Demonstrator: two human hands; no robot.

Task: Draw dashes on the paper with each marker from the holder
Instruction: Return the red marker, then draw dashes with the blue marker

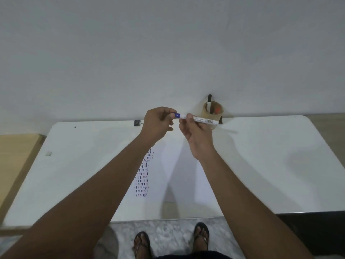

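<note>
Both my hands hold one white marker (202, 120) level above the table's far edge. My left hand (158, 124) pinches its blue cap (177, 115); whether the cap is seated or apart is unclear. My right hand (194, 135) grips the white barrel. A sheet of white paper (179, 165) lies under my forearms, with columns of small blue and red dashes (142, 176) along its left side. The round tan holder (214, 111) stands at the back against the wall, just behind the marker, with a black-capped marker (209, 101) upright in it and something red inside.
The white table (261, 165) runs to the wall. A small dark object (137, 122) sits at its far edge and a small grey piece (48, 153) near its left edge. A wooden surface (16, 156) adjoins on the left. My sandalled feet (170, 238) stand below the near edge.
</note>
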